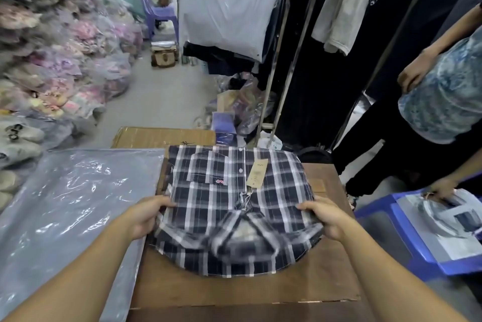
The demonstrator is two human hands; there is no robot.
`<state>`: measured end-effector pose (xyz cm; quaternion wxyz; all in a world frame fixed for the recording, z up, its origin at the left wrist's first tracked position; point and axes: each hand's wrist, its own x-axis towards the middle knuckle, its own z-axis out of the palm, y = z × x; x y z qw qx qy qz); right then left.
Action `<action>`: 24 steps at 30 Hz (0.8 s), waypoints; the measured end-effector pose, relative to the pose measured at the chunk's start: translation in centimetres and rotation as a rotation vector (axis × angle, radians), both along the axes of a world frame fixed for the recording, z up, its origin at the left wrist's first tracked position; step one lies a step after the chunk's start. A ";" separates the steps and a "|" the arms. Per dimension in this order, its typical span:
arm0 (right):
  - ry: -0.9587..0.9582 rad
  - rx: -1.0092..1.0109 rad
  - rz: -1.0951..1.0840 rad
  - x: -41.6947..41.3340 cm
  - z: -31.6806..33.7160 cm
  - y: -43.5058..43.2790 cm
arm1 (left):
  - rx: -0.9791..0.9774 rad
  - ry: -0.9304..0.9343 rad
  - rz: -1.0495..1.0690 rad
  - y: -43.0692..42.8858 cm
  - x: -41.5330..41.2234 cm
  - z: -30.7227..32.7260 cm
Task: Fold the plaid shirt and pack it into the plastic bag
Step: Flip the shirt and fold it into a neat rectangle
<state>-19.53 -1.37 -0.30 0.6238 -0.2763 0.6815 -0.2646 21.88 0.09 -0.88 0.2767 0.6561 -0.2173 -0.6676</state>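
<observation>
The plaid shirt (216, 207), dark navy with white checks, lies folded face up on a brown cardboard surface (260, 293), collar toward me, a paper tag near the buttons. My left hand (150, 217) grips its left edge with the fingers tucked under. At the right edge my right hand (324, 217) holds it the same way. A clear plastic bag (75, 201) lies flat to the left of the shirt, partly under my left forearm.
Another person (443, 102) stands at the right, one hand on papers atop a blue plastic stool (417, 238). Stacked bagged clothes (52, 55) fill the left. Clothing racks (300, 48) and bags stand beyond the cardboard. A purple chair (159, 12) is far back.
</observation>
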 end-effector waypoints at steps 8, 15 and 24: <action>0.103 0.032 0.092 -0.1 -0.8 -1.0 | -0.022 -0.018 -0.091 -1.2 -0.9 0.4; 0.119 -0.110 0.073 0.7 -0.3 -2.6 | -0.132 0.056 0.010 -2.6 -0.4 -0.1; 0.243 -0.166 0.054 0.5 -1.6 -3.6 | -0.162 0.071 0.099 -3.6 -0.8 -1.2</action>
